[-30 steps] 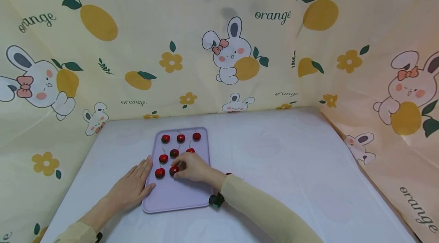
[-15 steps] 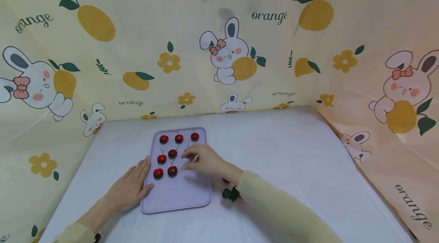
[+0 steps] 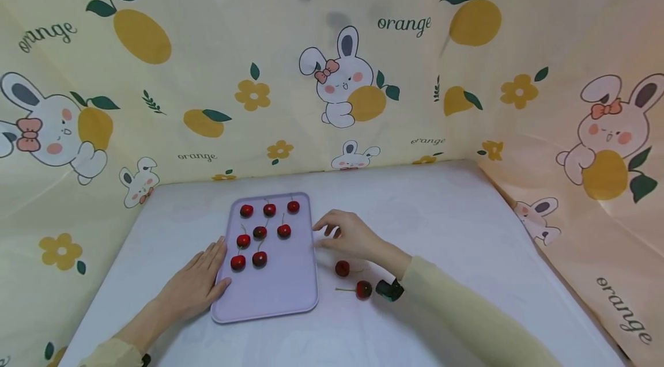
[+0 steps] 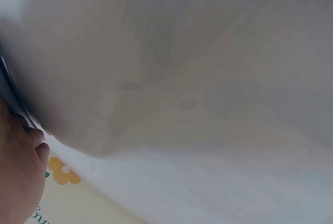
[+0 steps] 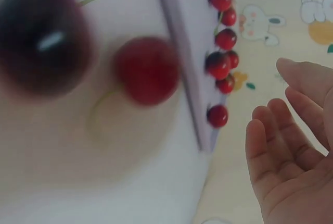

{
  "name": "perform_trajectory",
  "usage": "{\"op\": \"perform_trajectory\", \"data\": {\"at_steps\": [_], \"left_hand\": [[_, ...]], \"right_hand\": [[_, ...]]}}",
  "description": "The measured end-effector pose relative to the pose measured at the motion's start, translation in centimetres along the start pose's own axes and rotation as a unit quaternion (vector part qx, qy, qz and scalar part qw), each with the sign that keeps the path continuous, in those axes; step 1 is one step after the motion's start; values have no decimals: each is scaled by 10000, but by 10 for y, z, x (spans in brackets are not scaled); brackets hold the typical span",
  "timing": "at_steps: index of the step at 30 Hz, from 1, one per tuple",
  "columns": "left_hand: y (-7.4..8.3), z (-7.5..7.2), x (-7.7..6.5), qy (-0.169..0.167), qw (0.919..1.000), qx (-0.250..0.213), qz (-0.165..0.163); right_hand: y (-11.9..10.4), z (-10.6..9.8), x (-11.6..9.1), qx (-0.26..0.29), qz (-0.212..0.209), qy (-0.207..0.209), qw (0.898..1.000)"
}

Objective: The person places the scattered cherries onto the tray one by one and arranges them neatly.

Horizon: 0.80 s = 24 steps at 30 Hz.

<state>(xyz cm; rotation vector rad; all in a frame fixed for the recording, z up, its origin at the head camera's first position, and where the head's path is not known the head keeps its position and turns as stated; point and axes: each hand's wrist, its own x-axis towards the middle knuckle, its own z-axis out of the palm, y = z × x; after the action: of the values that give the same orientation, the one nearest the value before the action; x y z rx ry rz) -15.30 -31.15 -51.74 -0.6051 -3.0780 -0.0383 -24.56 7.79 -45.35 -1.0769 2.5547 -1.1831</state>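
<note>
A lilac tray (image 3: 275, 292) lies on the white table, with several red cherries (image 3: 259, 259) set in rows on it, most with stems up. My left hand (image 3: 194, 277) rests flat along the tray's left edge, fingers straight, thumb over the rim. My right hand (image 3: 350, 234) hovers just off the tray's right edge, fingers loosely bent, holding nothing; the right wrist view shows the gap between thumb and fingers. Below it on the table lie two loose cherries: a red cherry (image 3: 342, 268) beside the tray and a darker cherry (image 3: 363, 290) with its stem pointing left.
A white table (image 3: 441, 229) stretches to the right of the tray. Cream cloth (image 3: 280, 4) printed with rabbits and oranges hangs behind and at both sides. A dark wrist strap piece (image 3: 389, 290) sits under the right sleeve, close to the darker cherry.
My right hand has let go of the cherry in the tray's third row and moved right, off the tray. The two loose cherries now show. My left hand has stayed at the tray edge.
</note>
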Motion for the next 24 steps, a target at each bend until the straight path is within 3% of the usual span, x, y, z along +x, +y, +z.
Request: {"op": "perform_trajectory", "data": {"at_steps": [15,24], "left_hand": [[3,-3,-2,-10,10000,-19,-63],[4,-3,-1,-42,9999,24,-123]], "right_hand": [[36,-22,-75,48,236,-907,9956],[40,-26,-99,9,56,-1398,9902]]}}
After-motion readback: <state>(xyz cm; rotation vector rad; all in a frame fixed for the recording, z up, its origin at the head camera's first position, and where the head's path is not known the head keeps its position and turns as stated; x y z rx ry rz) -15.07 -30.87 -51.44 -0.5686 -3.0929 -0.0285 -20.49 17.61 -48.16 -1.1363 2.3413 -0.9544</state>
